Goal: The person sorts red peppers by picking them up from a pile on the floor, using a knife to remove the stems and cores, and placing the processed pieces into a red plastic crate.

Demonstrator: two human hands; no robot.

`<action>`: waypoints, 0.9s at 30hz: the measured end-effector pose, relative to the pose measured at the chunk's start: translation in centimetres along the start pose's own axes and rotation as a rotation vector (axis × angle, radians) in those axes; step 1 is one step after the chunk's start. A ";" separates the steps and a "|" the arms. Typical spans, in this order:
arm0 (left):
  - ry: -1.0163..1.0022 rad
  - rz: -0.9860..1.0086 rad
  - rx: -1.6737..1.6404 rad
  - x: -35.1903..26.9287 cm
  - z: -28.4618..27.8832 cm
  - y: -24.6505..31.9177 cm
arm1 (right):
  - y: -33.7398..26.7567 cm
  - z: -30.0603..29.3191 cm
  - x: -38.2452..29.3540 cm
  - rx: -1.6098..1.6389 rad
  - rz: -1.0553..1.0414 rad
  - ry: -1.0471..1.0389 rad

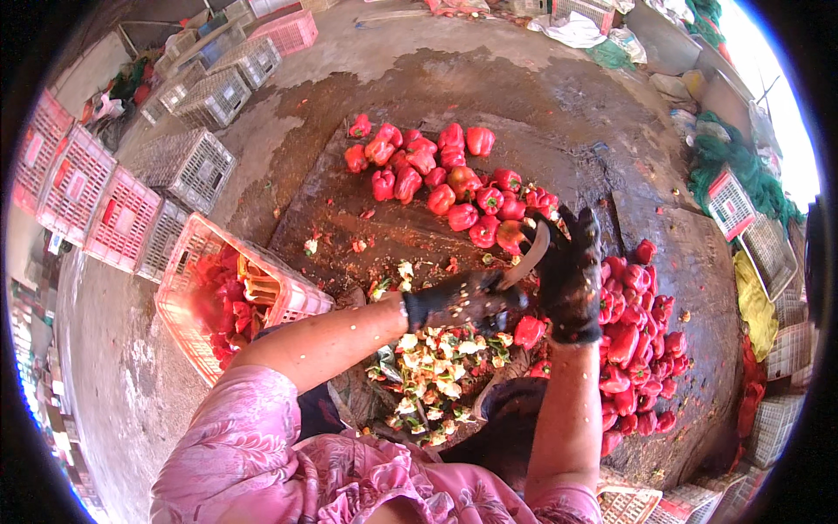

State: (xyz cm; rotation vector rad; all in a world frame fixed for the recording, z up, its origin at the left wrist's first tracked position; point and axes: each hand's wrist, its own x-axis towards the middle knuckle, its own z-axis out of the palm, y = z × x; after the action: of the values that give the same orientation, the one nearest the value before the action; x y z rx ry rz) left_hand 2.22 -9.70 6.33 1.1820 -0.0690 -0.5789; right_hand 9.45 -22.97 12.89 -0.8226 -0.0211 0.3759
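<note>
My left hand (465,302), in a dark, wet glove dotted with pale seeds, grips a knife (528,261) with a curved blade. The blade points up and to the right, across the near side of my right hand (571,278). That hand wears a dark glove too; its fingers are spread and I see nothing held in it. Just beyond lies a loose group of whole red bell peppers (463,216). A single red pepper (529,332) rests below the hands. Between my legs is a heap of cut pepper cores and stems (432,370).
A pink plastic crate (298,302) with cut red peppers (229,301) stands at my left. On my right is a big pile of red peppers (628,340). Stacked crates (98,190) line the left side. Green netting (727,164) and more crates lie far right. The floor (366,72) is wet in patches.
</note>
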 end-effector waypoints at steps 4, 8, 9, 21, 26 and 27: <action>0.026 0.381 0.498 5.1 0.3 0.2 | 1.4 -5.4 -0.2 -0.559 -0.034 -0.206; -0.256 0.361 0.595 8.2 -0.6 -0.2 | -0.6 -6.4 -0.5 -0.556 -0.008 0.099; -0.460 0.308 0.344 8.7 -1.3 -0.1 | -2.1 -5.2 -0.5 -0.699 -0.217 0.068; 1.242 0.096 0.721 16.9 -32.4 -14.1 | 0.0 -6.9 4.6 -0.988 -0.272 0.323; 1.296 0.476 0.717 21.2 -35.7 -16.1 | 2.2 -8.2 7.6 -1.017 -0.189 0.313; 1.318 0.503 0.689 21.7 -36.5 -16.0 | 2.4 -8.4 8.2 -1.026 -0.179 0.300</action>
State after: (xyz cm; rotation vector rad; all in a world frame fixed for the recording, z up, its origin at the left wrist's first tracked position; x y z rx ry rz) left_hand 27.12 7.31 -27.59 1.9276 0.5849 0.7953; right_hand 17.66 -24.69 4.37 -1.8710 -0.0064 0.0399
